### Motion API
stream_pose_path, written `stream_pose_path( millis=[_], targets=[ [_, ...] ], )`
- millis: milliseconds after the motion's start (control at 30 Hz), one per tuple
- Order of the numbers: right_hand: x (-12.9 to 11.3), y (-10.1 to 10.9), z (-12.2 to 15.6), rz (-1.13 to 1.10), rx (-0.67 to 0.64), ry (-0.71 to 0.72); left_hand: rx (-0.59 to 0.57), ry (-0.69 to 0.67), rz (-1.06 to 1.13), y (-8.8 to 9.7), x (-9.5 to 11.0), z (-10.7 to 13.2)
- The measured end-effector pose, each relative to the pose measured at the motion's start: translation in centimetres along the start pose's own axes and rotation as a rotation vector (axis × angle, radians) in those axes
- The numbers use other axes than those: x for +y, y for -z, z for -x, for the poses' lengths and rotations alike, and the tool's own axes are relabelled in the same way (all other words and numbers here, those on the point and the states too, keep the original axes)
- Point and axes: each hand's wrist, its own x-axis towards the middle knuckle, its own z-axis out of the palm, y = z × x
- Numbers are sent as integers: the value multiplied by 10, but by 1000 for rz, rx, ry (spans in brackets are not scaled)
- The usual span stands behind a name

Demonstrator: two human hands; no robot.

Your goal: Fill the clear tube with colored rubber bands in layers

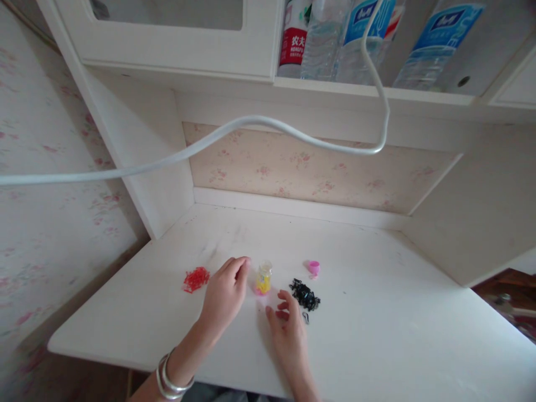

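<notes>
Clear jar [263, 278] stood upright on white desk [377, 324]; judged light, slick, best held round its body. Left of jar, left hand [225, 291] looked pinched, contents indeterminable. Right of jar, right hand [290, 326] was loosely curled, nothing visibly grasped.

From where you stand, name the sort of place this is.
Probably a room in a home: a white desk, plastic bottles on the shelf above, and floral wallpaper.
</notes>
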Motion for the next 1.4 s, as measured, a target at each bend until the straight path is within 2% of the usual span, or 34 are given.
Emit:
stream_pose_path(
  millis=[133,233,300,367,433,500,633,767,967,1400],
  targets=[
    [-3,5,0,-36,49,-40,-39,147,107,12,-27,34],
    [-8,6,4,-2,86,-32,-106,323,137,14,-48,65],
    [-17,3,10,75,9,23,-127,384,161,13,-58,81],
    [-30,-6,15,186,-166,87,-132,381,202,12,-64,90],
    [-44,-20,16,336,-330,133,-125,364,254,11,-66,93],
    [-57,-37,12,529,-401,160,-104,378,296,11,-67,91],
    [-70,-70,-9,850,-435,150,-51,442,335,14,-70,87],
    [-73,-88,-22,952,-436,158,-39,476,367,17,-75,89],
    [-68,-91,-14,930,-322,175,-72,462,398,18,-76,90],
    [-68,-87,-15,914,-364,182,-81,468,393,16,-75,90]
  ],
)
